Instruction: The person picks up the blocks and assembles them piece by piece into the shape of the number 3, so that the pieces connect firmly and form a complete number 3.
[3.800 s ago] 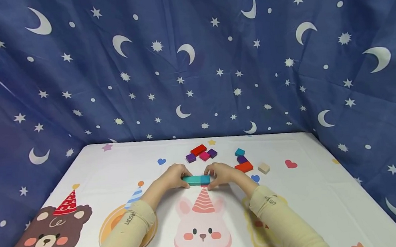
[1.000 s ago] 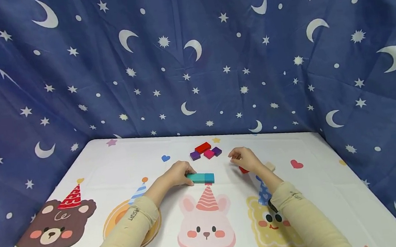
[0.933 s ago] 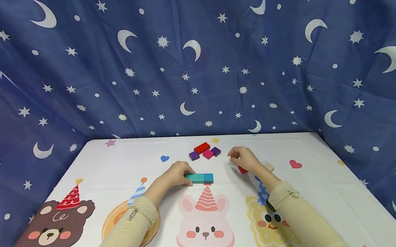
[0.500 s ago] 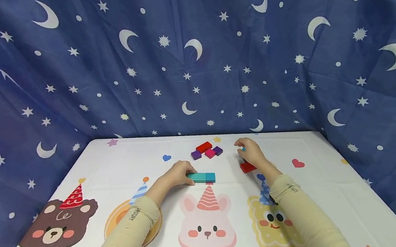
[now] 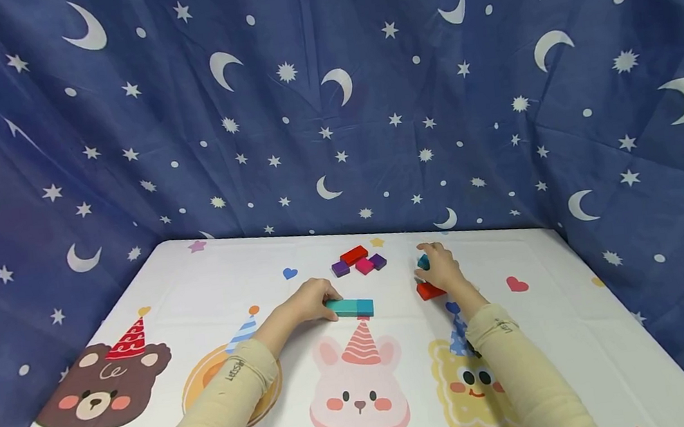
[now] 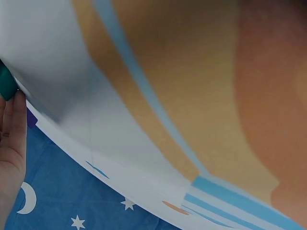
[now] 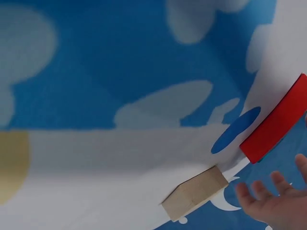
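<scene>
My left hand (image 5: 312,299) holds the left end of a long green block (image 5: 343,308) between thumb and fingers. A blue-teal block (image 5: 365,307) sits flush against that block's right end. In the left wrist view, the fingers of my left hand (image 6: 13,139) touch the green block (image 6: 6,82) at the frame's edge. My right hand (image 5: 444,270) has its thumb and index finger curled round a small teal block (image 5: 423,262). Just below it lies a red block (image 5: 430,290), partly covered by the hand. The right wrist view shows my right hand (image 7: 278,203) below the red block (image 7: 278,120).
Behind the green block sits a cluster: a red block (image 5: 355,255), a purple block (image 5: 340,268), a pink block (image 5: 364,266) and another purple block (image 5: 378,261). A plain wooden block (image 7: 194,192) shows in the right wrist view. A star-patterned curtain (image 5: 284,143) borders the table.
My right hand has let go of the blue-teal block and moved right and back to the small teal block. My left hand stays on the green block. The view has shifted slightly.
</scene>
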